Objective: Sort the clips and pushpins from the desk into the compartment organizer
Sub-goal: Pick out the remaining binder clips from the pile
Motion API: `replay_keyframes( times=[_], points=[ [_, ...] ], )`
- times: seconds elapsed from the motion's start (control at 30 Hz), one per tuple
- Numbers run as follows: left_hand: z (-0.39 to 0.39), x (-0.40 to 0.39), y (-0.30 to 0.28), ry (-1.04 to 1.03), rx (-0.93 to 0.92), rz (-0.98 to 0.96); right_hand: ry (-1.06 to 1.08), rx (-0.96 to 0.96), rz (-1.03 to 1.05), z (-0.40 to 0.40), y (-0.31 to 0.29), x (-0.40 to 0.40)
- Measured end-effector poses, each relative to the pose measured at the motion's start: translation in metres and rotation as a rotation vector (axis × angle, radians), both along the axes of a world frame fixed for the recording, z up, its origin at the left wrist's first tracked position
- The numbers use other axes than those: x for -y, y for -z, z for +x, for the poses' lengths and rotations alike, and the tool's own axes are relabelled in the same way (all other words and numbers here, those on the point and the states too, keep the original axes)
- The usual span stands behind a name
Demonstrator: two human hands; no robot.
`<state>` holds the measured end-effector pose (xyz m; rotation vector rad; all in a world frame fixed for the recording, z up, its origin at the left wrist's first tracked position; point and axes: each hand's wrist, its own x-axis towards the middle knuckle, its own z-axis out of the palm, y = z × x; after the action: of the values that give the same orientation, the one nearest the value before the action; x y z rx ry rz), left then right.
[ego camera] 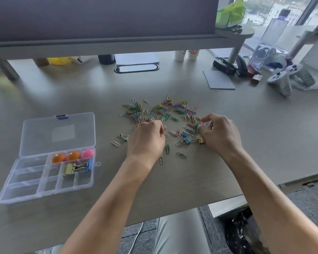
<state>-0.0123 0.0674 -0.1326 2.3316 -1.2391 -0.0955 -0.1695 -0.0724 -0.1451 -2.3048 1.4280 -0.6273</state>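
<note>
No text, brand or number can be read anywhere. The two white cups (186, 54) at the back of the table (81, 99) carry coloured print, too blurred to make out, and the organizer's lid (58, 132) shows only a pale blank patch.

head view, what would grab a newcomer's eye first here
First, the bright scatter of coloured paper clips spread over the middle of the desk, with the left hand and right hand picking at its near edge. Next, the clear compartment organizer lying open at the left, holding round orange and pink pushpins in a rear compartment and binder clips just in front of them.
</note>
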Motion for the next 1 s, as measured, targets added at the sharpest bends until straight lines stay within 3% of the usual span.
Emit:
replay_keyframes(
  times=[0.3, 0.57, 1.0],
  points=[
    [0.007, 0.004, 0.002, -0.016, -0.011, -0.026, 0.012, 0.011, 0.001, -0.008, 0.004, 0.012],
    [-0.012, 0.015, 0.002, 0.111, -0.003, -0.015, -0.048, 0.047, 0.015, -0.013, 0.009, 0.008],
    [0.002, 0.016, 0.002, 0.035, 0.034, -0.039, -0.111, 0.028, -0.005, 0.024, -0.005, 0.018]
  ],
)
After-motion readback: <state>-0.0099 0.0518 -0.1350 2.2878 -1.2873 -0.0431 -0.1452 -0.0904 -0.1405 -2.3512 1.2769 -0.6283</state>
